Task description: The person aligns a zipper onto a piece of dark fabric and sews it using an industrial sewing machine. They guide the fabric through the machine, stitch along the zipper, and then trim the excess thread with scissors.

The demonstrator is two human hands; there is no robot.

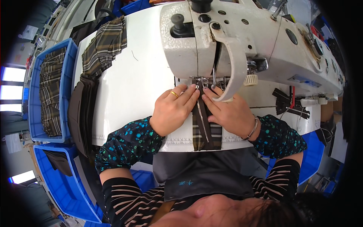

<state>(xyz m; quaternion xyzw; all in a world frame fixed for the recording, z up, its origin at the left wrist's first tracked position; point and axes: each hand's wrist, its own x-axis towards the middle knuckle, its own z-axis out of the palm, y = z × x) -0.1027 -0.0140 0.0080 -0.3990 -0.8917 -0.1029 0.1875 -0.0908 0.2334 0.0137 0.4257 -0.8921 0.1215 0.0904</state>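
Observation:
Under the presser foot (205, 82) of the white sewing machine (179, 53) lies a brown zipper (204, 125) on a strip of brown plaid fabric (215, 140). My left hand (172, 109) rests its fingertips on the zipper's left side, by the metal pull; a gold ring circles one finger. My right hand (225, 109) lies on the fabric to the right, fingers apart, close to the needle area and partly behind the curved white arm piece (236, 60). Both hands have fingers laid fairly flat, and the fabric under them is partly hidden.
At left are a blue bin of plaid pieces (68, 90), a lower blue bin (56, 189) with dark pieces, a stack of brown pieces (79, 113) and plaid fabric (104, 45) on the white table (128, 94). Loose zippers (283, 106) lie at right, above another blue bin (314, 159).

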